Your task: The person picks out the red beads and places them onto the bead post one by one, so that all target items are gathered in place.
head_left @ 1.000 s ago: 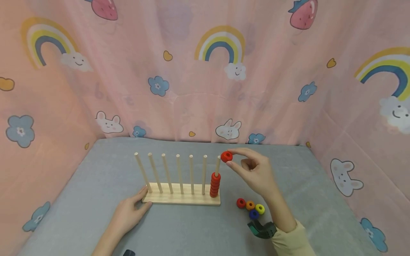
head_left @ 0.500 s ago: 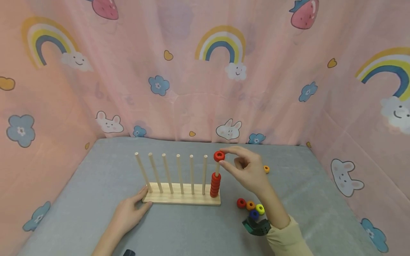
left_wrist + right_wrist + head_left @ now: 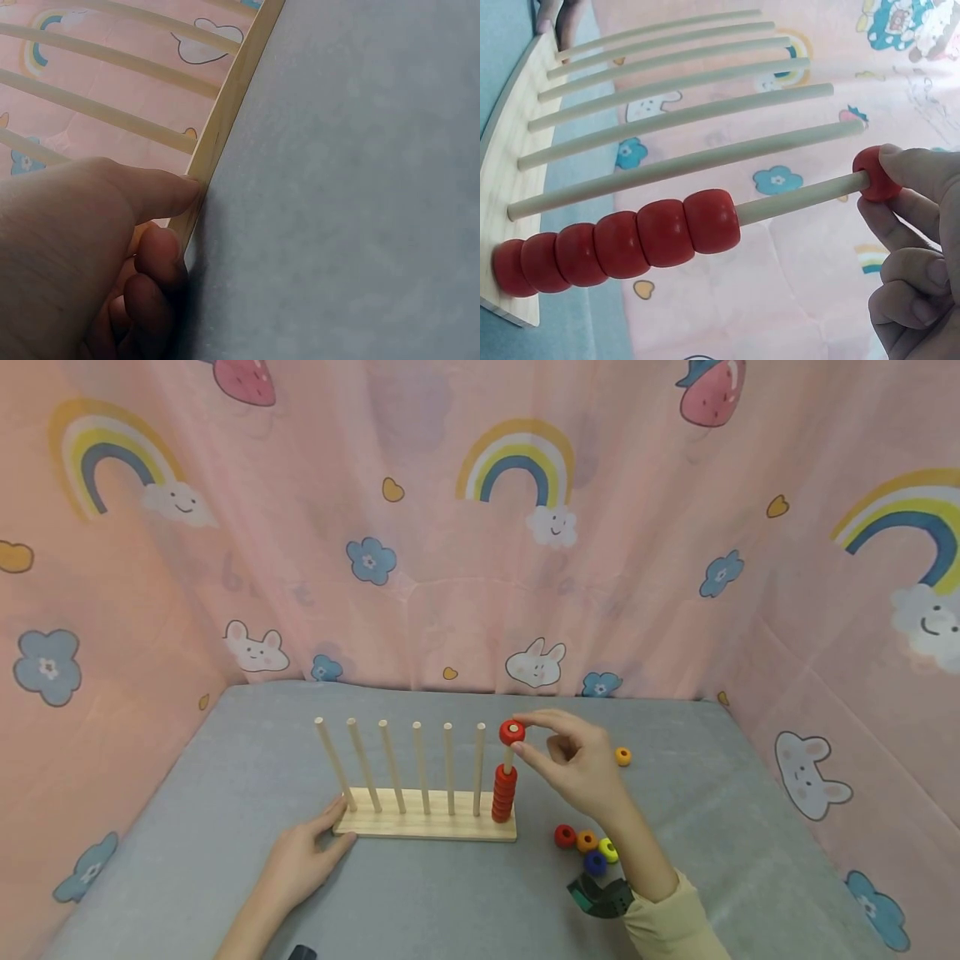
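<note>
In the head view my right hand [image 3: 581, 768] pinches a red bead [image 3: 512, 732] between thumb and forefinger. That bead sits around the top of the rightmost peg, whose tip shows through its hole. Lower on the same peg several red beads [image 3: 615, 244] are stacked down to the base, with bare peg between them and the held bead. The wooden peg rack [image 3: 427, 827] has several other upright pegs, all bare. At its left end my left hand [image 3: 300, 864] grips the base, thumb on the front edge as the left wrist view shows, fingers partly hidden behind.
Right of the rack lie a loose red bead [image 3: 565, 837], an orange bead [image 3: 587, 841], a yellow bead [image 3: 608, 850] and a blue bead [image 3: 595, 862]. Another orange bead [image 3: 623, 757] lies behind the right hand. A grey cloth [image 3: 420, 902] covers the table; a pink curtain [image 3: 420, 627] hangs behind.
My right hand has moved left and slightly down, bringing the red bead from beside the rightmost peg onto its tip. The orange bead behind it has come into view. The left hand stays put.
</note>
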The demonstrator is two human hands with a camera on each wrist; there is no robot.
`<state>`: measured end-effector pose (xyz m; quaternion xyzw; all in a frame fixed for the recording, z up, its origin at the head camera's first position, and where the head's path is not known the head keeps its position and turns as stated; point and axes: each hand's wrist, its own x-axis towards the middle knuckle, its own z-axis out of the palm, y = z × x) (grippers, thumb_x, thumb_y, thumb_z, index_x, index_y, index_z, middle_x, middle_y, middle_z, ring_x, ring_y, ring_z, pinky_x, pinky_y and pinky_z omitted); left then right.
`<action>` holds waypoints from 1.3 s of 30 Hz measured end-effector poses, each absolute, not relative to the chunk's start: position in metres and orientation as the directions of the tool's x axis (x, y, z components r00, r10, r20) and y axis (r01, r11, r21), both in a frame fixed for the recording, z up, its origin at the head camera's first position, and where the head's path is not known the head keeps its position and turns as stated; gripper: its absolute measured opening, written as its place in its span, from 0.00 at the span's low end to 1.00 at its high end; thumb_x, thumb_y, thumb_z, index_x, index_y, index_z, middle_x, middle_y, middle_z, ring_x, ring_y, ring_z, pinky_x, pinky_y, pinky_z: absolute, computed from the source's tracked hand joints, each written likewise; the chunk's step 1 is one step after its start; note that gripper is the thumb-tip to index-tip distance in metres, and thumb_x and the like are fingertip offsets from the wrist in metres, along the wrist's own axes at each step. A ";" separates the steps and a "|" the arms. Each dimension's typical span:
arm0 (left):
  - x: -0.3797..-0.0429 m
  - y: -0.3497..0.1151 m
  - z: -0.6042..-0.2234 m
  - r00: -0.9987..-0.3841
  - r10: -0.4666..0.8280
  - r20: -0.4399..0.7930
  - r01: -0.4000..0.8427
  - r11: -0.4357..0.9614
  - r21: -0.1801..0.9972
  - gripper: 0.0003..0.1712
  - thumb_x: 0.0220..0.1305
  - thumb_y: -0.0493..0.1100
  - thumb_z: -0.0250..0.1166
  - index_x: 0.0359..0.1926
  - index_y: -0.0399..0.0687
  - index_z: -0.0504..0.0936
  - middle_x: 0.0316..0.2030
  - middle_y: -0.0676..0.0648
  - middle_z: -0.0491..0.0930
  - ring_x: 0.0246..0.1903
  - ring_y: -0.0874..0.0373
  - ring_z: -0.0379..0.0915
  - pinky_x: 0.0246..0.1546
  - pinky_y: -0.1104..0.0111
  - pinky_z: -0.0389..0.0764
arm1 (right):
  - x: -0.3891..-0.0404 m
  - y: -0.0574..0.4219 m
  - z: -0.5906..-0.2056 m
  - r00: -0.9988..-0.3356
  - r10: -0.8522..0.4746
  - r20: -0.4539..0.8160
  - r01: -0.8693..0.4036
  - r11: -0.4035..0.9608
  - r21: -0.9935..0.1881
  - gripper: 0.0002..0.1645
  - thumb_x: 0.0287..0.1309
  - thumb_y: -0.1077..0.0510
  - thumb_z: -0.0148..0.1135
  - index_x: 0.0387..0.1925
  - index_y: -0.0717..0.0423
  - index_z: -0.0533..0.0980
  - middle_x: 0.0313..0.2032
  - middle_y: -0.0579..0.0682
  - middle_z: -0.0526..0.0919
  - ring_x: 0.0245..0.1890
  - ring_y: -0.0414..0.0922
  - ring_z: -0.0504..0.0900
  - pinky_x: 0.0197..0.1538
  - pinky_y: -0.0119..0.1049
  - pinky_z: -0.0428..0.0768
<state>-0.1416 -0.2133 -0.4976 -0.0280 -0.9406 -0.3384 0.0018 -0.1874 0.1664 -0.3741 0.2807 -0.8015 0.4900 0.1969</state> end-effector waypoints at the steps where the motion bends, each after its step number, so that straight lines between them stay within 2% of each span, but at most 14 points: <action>1: -0.142 -0.213 -0.498 -0.998 0.051 0.022 0.054 0.769 0.637 0.36 0.71 0.47 0.72 0.74 0.38 0.73 0.73 0.41 0.71 0.70 0.34 0.70 0.67 0.38 0.73 | -0.188 0.166 -0.374 -0.765 -0.257 0.591 -0.643 0.362 -0.675 0.18 0.60 0.66 0.77 0.52 0.55 0.88 0.42 0.49 0.88 0.11 0.37 0.56 0.14 0.29 0.57; 39: -0.142 -0.213 -0.500 -0.997 0.047 0.053 0.071 0.768 0.637 0.36 0.70 0.46 0.72 0.73 0.38 0.74 0.72 0.41 0.72 0.70 0.34 0.70 0.67 0.39 0.74 | -0.187 0.169 -0.375 -0.782 -0.260 0.567 -0.622 0.389 -0.680 0.18 0.60 0.65 0.77 0.53 0.58 0.87 0.46 0.51 0.90 0.11 0.37 0.57 0.14 0.30 0.57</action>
